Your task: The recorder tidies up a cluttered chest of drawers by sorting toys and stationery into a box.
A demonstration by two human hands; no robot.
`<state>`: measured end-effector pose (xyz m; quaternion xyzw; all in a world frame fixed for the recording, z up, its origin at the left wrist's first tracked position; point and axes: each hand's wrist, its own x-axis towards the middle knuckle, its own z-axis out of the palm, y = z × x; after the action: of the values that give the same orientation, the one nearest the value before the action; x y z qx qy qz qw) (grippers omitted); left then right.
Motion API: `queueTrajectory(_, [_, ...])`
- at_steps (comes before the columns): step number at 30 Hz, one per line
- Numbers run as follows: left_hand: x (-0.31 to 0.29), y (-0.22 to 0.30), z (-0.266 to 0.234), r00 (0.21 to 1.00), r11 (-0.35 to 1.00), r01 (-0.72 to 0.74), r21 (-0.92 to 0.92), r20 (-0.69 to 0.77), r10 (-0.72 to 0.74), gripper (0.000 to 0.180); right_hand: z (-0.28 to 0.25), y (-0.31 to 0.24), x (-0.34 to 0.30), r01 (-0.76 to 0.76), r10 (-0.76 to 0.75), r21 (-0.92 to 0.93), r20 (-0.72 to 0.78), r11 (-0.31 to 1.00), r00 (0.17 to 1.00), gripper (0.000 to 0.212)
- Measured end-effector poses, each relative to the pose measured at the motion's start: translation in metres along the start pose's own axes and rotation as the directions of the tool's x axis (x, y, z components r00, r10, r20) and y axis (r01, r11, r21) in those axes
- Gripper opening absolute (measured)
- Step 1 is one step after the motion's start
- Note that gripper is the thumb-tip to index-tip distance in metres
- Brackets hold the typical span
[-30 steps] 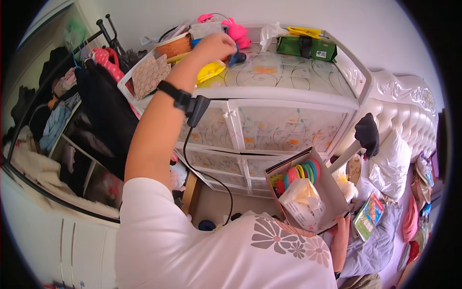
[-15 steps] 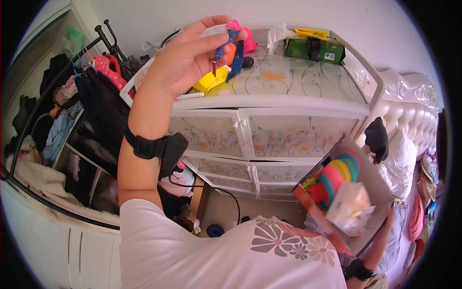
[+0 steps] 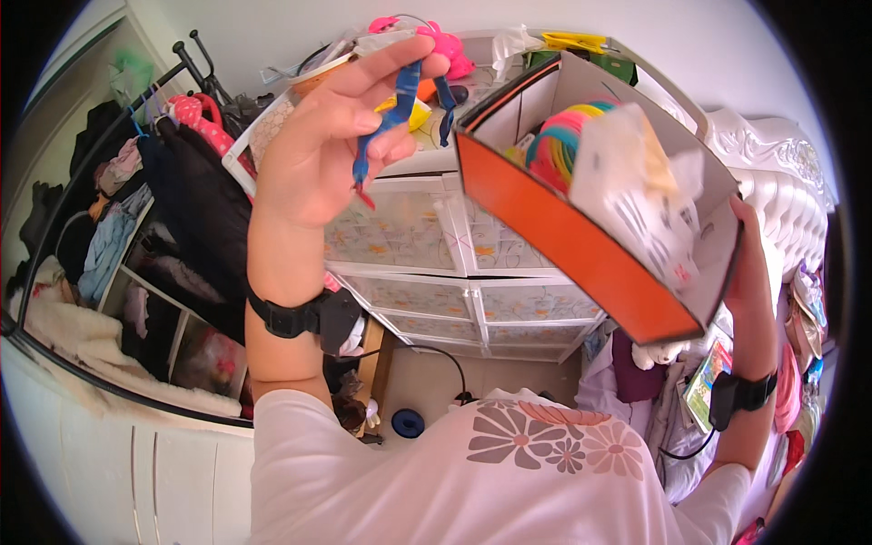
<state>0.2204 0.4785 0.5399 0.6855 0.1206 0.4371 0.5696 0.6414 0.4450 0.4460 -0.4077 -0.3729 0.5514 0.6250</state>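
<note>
My left hand [image 3: 313, 150] is raised at the upper left, fingers closed on a blue ribbon [image 3: 398, 113]. One end dangles by the palm with a small red tip, and another strip hangs beyond the fingertips. My right hand [image 3: 745, 250] grips the right end of an open, tilted orange box [image 3: 568, 232] with a grey inside. In the box lie several coloured rings [image 3: 551, 150], pink, yellow and teal, beside a crumpled clear plastic bag [image 3: 627, 182] with something pale in it. The box's far end partly covers the cabinet top.
Behind my hands stands a white cabinet [image 3: 391, 227] with flower-patterned doors and a raised rim. A pink item [image 3: 445, 54] and a yellow packet [image 3: 568, 41] are on top. Clothes hang on a black rail at left; a bed with a tufted headboard [image 3: 781, 200] stands right.
The orange box has come up and to the left with my right hand, now over the cabinet's right side. My left hand has dropped slightly, and the blue ribbon shows more of its length.
</note>
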Motion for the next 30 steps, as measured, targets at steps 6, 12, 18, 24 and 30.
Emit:
queueTrajectory(6, [-0.029, -0.010, 0.008, 0.994, 0.957, -0.078, -0.280, -0.099, 0.052, 0.037, 0.029, -0.010, 0.035, -0.109, 0.111, -0.106, 0.020, 0.988, 0.994, 0.078])
queueTrajectory(12, [-0.034, -0.016, 0.028, 0.989, 0.917, -0.086, -0.390, -0.143, 0.032, 0.019, 0.042, -0.012, 0.064, 0.069, -0.087, 0.156, 0.110, 0.985, 0.990, 0.037])
queueTrajectory(18, [-0.027, -0.038, 0.039, 0.995, 0.832, -0.078, -0.550, -0.092, 0.032, 0.021, 0.025, 0.015, 0.052, 0.108, -0.106, -0.031, 0.067, 0.994, 0.992, 0.047])
queueTrajectory(24, [-0.001, -0.068, 0.070, 0.995, 0.833, 0.030, -0.552, -0.058, -0.075, 0.030, 0.072, 0.032, -0.030, 0.609, -0.538, -0.378, 0.285, 0.698, 0.793, 0.034])
queueTrajectory(30, [0.021, -0.088, 0.102, 1.000, 0.907, 0.000, -0.422, 0.027, 0.013, 0.031, 0.095, 0.044, -0.049, 0.117, -0.103, -0.001, 0.480, 0.993, 0.871, 0.026])
